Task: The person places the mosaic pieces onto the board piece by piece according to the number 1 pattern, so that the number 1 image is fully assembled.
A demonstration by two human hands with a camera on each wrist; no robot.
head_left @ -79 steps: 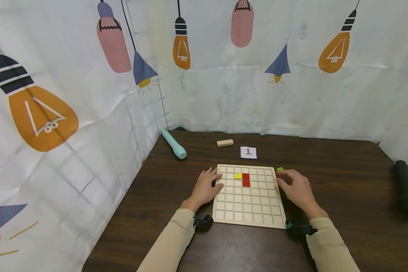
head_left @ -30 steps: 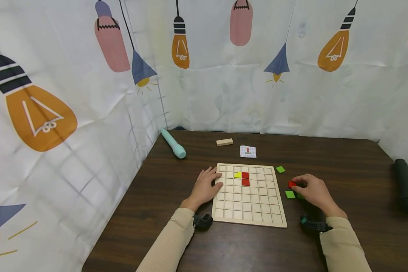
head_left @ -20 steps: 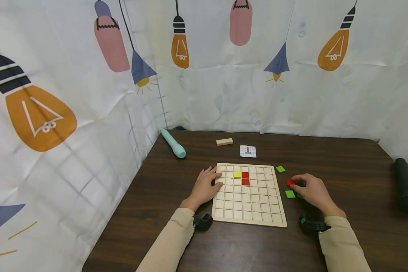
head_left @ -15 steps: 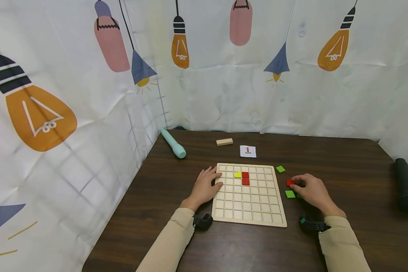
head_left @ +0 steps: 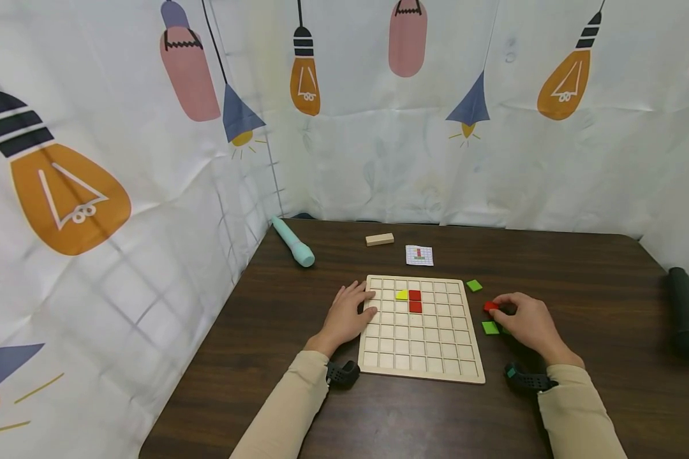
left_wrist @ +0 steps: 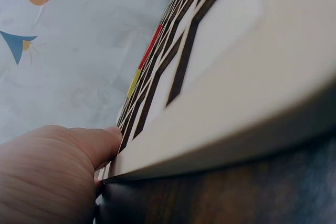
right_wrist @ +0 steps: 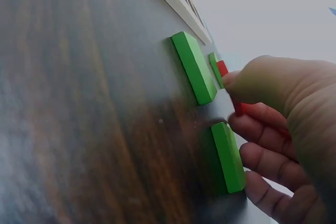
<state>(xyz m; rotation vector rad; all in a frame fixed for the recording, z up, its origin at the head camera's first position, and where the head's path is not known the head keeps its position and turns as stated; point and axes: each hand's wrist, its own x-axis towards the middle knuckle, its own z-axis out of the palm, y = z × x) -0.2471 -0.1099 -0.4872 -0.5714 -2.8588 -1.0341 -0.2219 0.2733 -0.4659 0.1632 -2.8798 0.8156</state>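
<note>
- Right hand (head_left: 529, 322): fingers grasping the red square tile (head_left: 490, 306), pinched between the thumb and the fingertips. The right wrist view shows the tile tilted; whether it touches the tabletop (head_left: 413, 417) cannot be told.
- Red square tile, position: to the right of the grid board (head_left: 419, 347), apart from its right edge.
- Left hand (head_left: 344, 319): fingers relaxed, clenched on nothing. The thumb and index finger rest on the left border of the grid board.
- Grid board: light wood, lying flat on the tabletop between the two hands, divided into square cells.
- Tiles on the grid board: the upper red tile (head_left: 415, 296) and the lower red tile (head_left: 416, 307) occupy neighbouring cells, one directly nearer the person than the other. The yellow tile (head_left: 402, 295), slanted on its left side, sits just left of the upper one.
- Green tiles: the far green tile (head_left: 474, 285) lies near the board's upper right corner; the middle green tile (head_left: 490, 327) lies near the right hand; the near green tile (right_wrist: 229, 158) lies beneath that hand's fingers.
- Beyond the board: printed pattern card (head_left: 419, 255) and rectangular wooden block (head_left: 379, 240).
- Tabletop, far left: pale teal stick (head_left: 293, 242) with a thicker head. Right side: dark cylinder (head_left: 688, 315).
</note>
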